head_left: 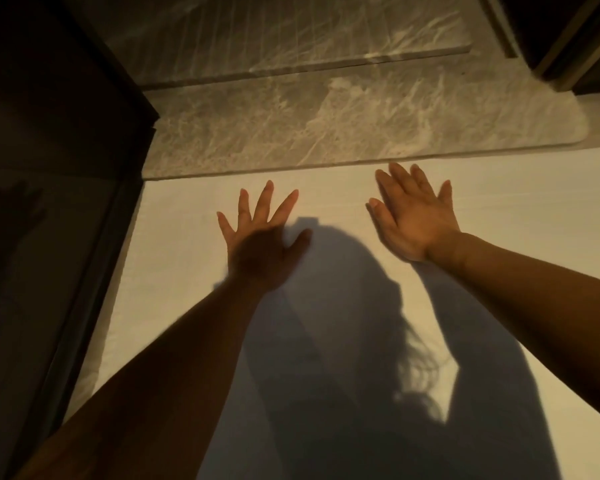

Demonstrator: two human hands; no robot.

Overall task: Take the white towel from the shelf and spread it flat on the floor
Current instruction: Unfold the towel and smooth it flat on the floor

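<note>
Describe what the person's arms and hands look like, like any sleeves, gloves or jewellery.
Both forearms are bare as far as the frame shows: no sleeves reach into view. The left hand and the right hand wear no gloves, and no rings, watch or bracelet can be made out, though the dim light and the shadow over the left hand make small items hard to rule out.

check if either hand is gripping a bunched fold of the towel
No, the left hand and right hand lie open, fingers spread on the flat white towel.

One head-worn wide-angle camera looks steeply down and forward, close over the white towel (174, 258) and marble floor (291, 133) (no second view).
</note>
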